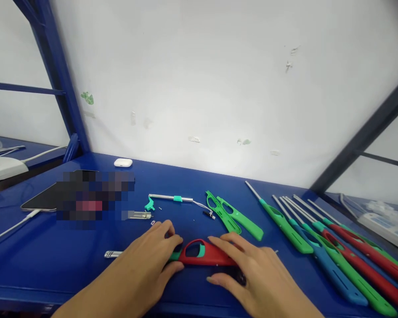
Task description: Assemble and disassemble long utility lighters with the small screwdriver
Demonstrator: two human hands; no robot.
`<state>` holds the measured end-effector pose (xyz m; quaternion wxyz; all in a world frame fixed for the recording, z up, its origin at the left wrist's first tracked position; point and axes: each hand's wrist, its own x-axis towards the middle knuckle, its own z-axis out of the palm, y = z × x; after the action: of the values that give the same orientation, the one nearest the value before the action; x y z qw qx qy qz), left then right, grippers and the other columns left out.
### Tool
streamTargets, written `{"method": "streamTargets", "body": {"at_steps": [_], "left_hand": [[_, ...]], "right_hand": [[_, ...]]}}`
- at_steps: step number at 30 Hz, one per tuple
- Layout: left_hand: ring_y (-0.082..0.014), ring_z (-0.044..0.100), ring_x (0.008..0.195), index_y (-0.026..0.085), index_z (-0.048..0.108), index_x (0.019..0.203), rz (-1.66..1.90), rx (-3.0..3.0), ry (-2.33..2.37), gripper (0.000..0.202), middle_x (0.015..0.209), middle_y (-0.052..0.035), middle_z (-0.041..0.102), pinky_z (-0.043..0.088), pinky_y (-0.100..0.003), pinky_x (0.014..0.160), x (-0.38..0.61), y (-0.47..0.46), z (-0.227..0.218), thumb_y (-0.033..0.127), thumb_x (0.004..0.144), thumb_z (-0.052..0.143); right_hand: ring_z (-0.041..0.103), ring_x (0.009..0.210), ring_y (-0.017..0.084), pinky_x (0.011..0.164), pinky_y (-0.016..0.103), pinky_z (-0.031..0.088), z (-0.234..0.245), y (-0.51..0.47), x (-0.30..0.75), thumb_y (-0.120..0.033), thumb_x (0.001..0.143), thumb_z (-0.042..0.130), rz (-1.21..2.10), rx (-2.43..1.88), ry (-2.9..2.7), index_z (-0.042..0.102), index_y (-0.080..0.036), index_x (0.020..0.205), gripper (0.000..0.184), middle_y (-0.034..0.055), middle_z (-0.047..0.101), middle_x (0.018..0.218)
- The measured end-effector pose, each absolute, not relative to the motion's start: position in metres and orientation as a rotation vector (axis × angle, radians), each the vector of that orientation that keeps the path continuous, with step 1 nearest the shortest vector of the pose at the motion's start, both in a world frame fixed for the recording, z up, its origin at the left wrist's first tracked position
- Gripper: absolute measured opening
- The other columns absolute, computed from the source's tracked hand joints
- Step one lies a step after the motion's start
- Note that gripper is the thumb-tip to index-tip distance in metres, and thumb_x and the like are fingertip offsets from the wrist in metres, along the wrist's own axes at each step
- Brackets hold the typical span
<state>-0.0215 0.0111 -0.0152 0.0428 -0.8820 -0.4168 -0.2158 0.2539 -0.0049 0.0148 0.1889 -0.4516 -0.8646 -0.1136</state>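
Note:
A red gas lighter [215, 256] with a green trigger lies sideways low in front of me, its metal tip [112, 254] pointing left. My left hand [155, 254] pinches its green neck between thumb and fingers. Curled loosely around the handle's right end, my right hand [252, 265] has its fingers on the red casing and its thumb a little below. The handle's far end is hidden by that hand. Beyond are a metal tube with a green collar and wires [164, 197], a small green trigger part [149, 204] and two green casing halves [243, 221].
Several whole lighters lie in a row on the right, among them a green one [285, 227] and a blue one [334, 269]. A phone [43, 198] with a white cable is at left beside a blurred patch. A white earbud case [123, 163] stands near the wall on the blue table [86, 260].

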Motion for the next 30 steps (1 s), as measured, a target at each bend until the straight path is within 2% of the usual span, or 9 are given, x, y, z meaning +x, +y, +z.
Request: {"method": "streamTargets", "body": {"at_steps": [3, 6, 9, 13, 20, 24, 28, 30], "left_hand": [[-0.0311, 0.073, 0.113, 0.022, 0.07, 0.116, -0.565, -2.738, -1.279, 0.017, 0.119, -0.0085, 0.075, 0.064, -0.044, 0.094, -0.015, 0.008, -0.002, 0.018, 0.1, 0.064], [-0.0306, 0.071, 0.114, 0.02, 0.068, 0.117, -0.541, -2.748, -1.225, 0.017, 0.118, -0.0089, 0.074, 0.06, -0.048, 0.101, -0.003, 0.008, 0.005, 0.018, 0.103, 0.06], [-0.0301, 0.069, 0.109, 0.02, 0.067, 0.122, -0.553, -2.761, -1.183, 0.019, 0.116, -0.0093, 0.071, 0.06, -0.051, 0.099, 0.003, 0.01, 0.004, 0.018, 0.104, 0.059], [-0.0338, 0.067, 0.106, 0.015, 0.063, 0.132, -0.509, -2.657, -1.079, 0.028, 0.117, -0.0153, 0.067, 0.063, -0.051, 0.088, 0.003, 0.013, 0.001, 0.021, 0.105, 0.058], [-0.0295, 0.07, 0.095, 0.016, 0.067, 0.119, -0.29, -2.581, -1.064, 0.017, 0.11, -0.0135, 0.07, 0.06, -0.04, 0.079, 0.008, 0.014, 0.007, 0.02, 0.104, 0.062], [-0.0306, 0.07, 0.104, 0.017, 0.068, 0.11, -0.294, -2.612, -1.015, 0.014, 0.112, -0.0116, 0.072, 0.057, -0.042, 0.09, 0.006, 0.006, 0.028, 0.016, 0.106, 0.055], [-0.0269, 0.071, 0.091, 0.019, 0.068, 0.103, -0.314, -2.603, -1.009, 0.024, 0.101, -0.0067, 0.074, 0.054, -0.041, 0.085, 0.002, 0.002, 0.04, 0.007, 0.104, 0.048], [-0.0259, 0.069, 0.084, 0.019, 0.067, 0.099, -0.297, -2.613, -0.997, 0.024, 0.092, -0.0039, 0.074, 0.052, -0.042, 0.086, 0.0, 0.003, 0.037, 0.004, 0.101, 0.049]], "right_hand": [[0.081, 0.071, 0.023, 0.055, 0.035, 0.062, 0.0, -0.005, 0.256, -0.051, 0.109, 0.045, -0.4, -1.247, -2.352, 0.071, -0.026, 0.131, 0.041, 0.005, 0.08, 0.115], [0.081, 0.071, 0.02, 0.052, 0.033, 0.06, -0.005, -0.005, 0.26, -0.047, 0.112, 0.036, -0.407, -1.253, -2.295, 0.072, -0.028, 0.123, 0.043, 0.0029, 0.08, 0.113], [0.08, 0.067, 0.02, 0.048, 0.034, 0.058, -0.006, -0.007, 0.261, -0.045, 0.113, 0.034, -0.473, -1.272, -2.229, 0.072, -0.027, 0.12, 0.043, 0.0021, 0.081, 0.112], [0.078, 0.061, 0.02, 0.049, 0.035, 0.057, -0.004, -0.009, 0.258, -0.046, 0.113, 0.031, -0.527, -1.259, -2.155, 0.07, -0.025, 0.118, 0.045, 0.0012, 0.084, 0.106], [0.078, 0.06, 0.019, 0.054, 0.033, 0.057, -0.002, -0.009, 0.258, -0.043, 0.114, 0.031, -0.598, -1.188, -2.142, 0.069, -0.022, 0.117, 0.044, 0.0009, 0.085, 0.1], [0.08, 0.065, 0.017, 0.059, 0.03, 0.055, -0.002, -0.007, 0.259, -0.038, 0.115, 0.033, -0.649, -1.081, -2.149, 0.07, -0.018, 0.115, 0.042, 0.0019, 0.086, 0.097], [0.08, 0.067, 0.015, 0.059, 0.029, 0.053, 0.0, -0.008, 0.258, -0.035, 0.115, 0.037, -0.62, -1.008, -2.167, 0.072, -0.018, 0.114, 0.039, 0.0014, 0.086, 0.098], [0.08, 0.067, 0.015, 0.06, 0.029, 0.054, 0.003, -0.01, 0.258, -0.04, 0.115, 0.038, -0.603, -1.016, -2.165, 0.073, -0.017, 0.113, 0.043, 0.0014, 0.086, 0.097]]}}
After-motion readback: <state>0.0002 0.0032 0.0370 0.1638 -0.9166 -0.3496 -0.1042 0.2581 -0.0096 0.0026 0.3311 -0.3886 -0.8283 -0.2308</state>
